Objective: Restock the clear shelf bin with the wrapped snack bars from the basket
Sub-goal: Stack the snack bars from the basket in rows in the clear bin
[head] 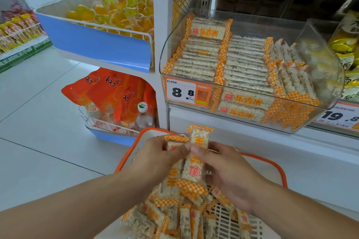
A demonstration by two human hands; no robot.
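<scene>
A white basket with an orange rim [279, 169] sits low in front of me, holding several loose wrapped snack bars [174, 217] with orange checkered ends. Above it, my left hand [155, 159] and my right hand [229, 172] together grip a small bunch of bars [194, 165] held upright, thumbs pinching near the top. The clear shelf bin [322, 48] stands higher on the right, with neat rows of the same bars [242, 68] in it and an orange price tag on its front.
A wire bin of yellow wrapped sweets [116, 11] hangs at upper left behind a blue front panel. Below it, orange snack bags [116, 91] and a water bottle [143, 116] fill a lower wire bin. Yellow packets [347, 44] sit right of the clear bin.
</scene>
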